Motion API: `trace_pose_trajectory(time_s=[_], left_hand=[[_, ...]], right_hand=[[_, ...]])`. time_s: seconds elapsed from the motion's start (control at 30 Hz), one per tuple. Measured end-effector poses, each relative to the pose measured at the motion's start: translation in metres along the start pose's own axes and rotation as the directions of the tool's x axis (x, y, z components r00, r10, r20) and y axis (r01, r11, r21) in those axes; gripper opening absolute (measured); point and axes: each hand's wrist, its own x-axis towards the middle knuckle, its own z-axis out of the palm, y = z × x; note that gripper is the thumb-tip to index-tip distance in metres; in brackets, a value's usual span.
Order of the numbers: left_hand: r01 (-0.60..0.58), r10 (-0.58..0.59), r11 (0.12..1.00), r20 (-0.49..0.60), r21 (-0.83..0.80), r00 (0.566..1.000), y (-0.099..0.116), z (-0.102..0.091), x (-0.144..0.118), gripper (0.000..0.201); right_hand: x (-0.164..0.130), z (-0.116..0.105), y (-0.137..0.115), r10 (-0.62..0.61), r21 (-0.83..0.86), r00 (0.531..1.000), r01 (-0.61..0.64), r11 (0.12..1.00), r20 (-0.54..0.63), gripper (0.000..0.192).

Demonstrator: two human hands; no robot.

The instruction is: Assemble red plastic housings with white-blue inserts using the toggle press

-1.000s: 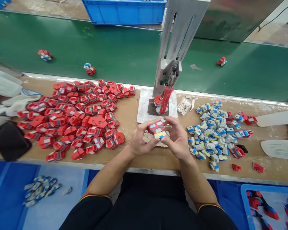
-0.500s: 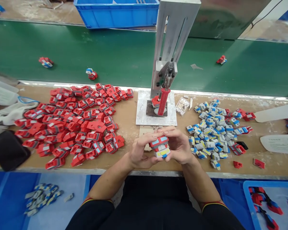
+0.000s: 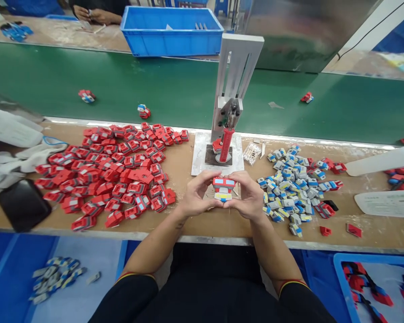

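Observation:
Between both hands is a small toy part (image 3: pixel 224 189), red on top with light blue panels and grey, yellow and blue below. My left hand (image 3: pixel 199 194) grips its left side with thumb and fingers. On its right side my right hand (image 3: pixel 249 194) pinches it the same way. Just beyond the hands stands a metal press (image 3: pixel 238 67) with a red handle (image 3: pixel 226 144); a red piece (image 3: pixel 217 145) sits under it. Left of the hands spreads a heap of red toy parts (image 3: pixel 121 168). To the right lies a pile of grey, blue and yellow parts (image 3: pixel 289 184).
A green conveyor belt (image 3: pixel 188 89) runs behind the bench, carrying a few assembled pieces. Beyond it are a blue crate (image 3: pixel 171 42) and another person's hands (image 3: pixel 99 16). A black phone-like object (image 3: pixel 23 205) lies left, cotton swabs (image 3: pixel 252 152) by the press, a blue tray (image 3: pixel 338 273) lower right.
My hands have turned the toy part so its light blue panels face me squarely. The view has tilted up, bringing another person's hands into sight beyond the belt.

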Motion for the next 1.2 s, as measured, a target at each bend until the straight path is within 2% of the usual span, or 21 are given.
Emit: trace_pose_trajectory(time_s=[0.1,0.2,0.3,0.37,0.43,0.5,0.63,0.73,0.83,0.87,0.9,0.93,1.0,1.07,1.13,1.2], left_hand=[[0.017,-0.018,0.998,0.011,0.057,1.000,0.003,-0.013,0.006,0.060],[0.005,-0.019,0.961,0.046,0.276,0.999,0.024,-0.042,0.019,0.052],[0.025,-0.134,0.863,0.181,0.504,0.974,0.047,-0.072,0.039,0.051],[0.060,-0.230,0.835,0.248,0.547,0.941,0.052,-0.081,0.053,0.048],[0.118,-0.317,0.840,0.302,0.530,0.899,0.046,-0.081,0.066,0.044],[0.169,-0.356,0.865,0.338,0.473,0.871,0.036,-0.072,0.076,0.042],[0.230,-0.362,0.907,0.374,0.353,0.854,0.024,-0.051,0.085,0.043],[0.227,-0.326,0.937,0.431,0.265,0.841,0.039,-0.041,0.086,0.046],[0.194,-0.237,0.971,0.488,0.138,0.840,0.069,-0.038,0.090,0.056],[0.177,-0.208,0.978,0.468,0.110,0.859,0.080,-0.036,0.096,0.060],[0.152,-0.178,0.984,0.407,0.095,0.896,0.090,-0.035,0.104,0.061],[0.124,-0.150,0.987,0.309,0.102,0.939,0.099,-0.032,0.116,0.061],[0.100,-0.119,0.981,0.113,0.164,0.986,0.110,-0.024,0.147,0.051],[0.094,-0.095,0.979,-0.002,0.184,0.995,0.114,-0.014,0.183,0.039],[0.086,-0.088,0.981,0.004,0.171,0.996,0.114,-0.005,0.215,0.030],[0.111,-0.104,0.979,-0.047,0.171,0.993,0.113,0.003,0.235,0.025]], right_hand=[[0.004,-0.007,0.001,0.067,-0.070,0.996,-0.063,0.996,0.060,0.060],[0.021,-0.031,0.011,0.090,-0.130,0.992,-0.078,0.988,0.086,0.054],[0.050,-0.053,0.038,0.189,-0.245,0.980,-0.168,0.955,0.062,0.052],[0.071,-0.055,0.062,0.272,-0.301,0.951,-0.220,0.928,0.144,0.062],[0.090,-0.046,0.082,0.318,-0.311,0.919,-0.239,0.920,0.234,0.066],[0.105,-0.031,0.096,0.332,-0.270,0.899,-0.256,0.928,0.286,0.062],[0.116,-0.013,0.103,0.328,-0.184,0.896,-0.283,0.941,0.298,0.039],[0.114,-0.012,0.102,0.330,-0.172,0.905,-0.292,0.941,0.268,0.035],[0.110,-0.012,0.104,0.345,-0.151,0.909,-0.317,0.936,0.234,0.037],[0.109,-0.011,0.106,0.352,-0.140,0.909,-0.327,0.935,0.224,0.037],[0.108,-0.010,0.107,0.358,-0.128,0.909,-0.337,0.933,0.213,0.038],[0.108,-0.009,0.108,0.364,-0.114,0.909,-0.347,0.931,0.202,0.040],[0.106,-0.008,0.110,0.377,-0.085,0.910,-0.367,0.926,0.175,0.047],[0.104,-0.011,0.111,0.390,-0.056,0.910,-0.386,0.921,0.138,0.055],[0.100,-0.020,0.109,0.407,-0.029,0.908,-0.406,0.913,0.098,0.060],[0.093,-0.035,0.106,0.431,0.006,0.900,-0.433,0.902,0.068,0.063]])
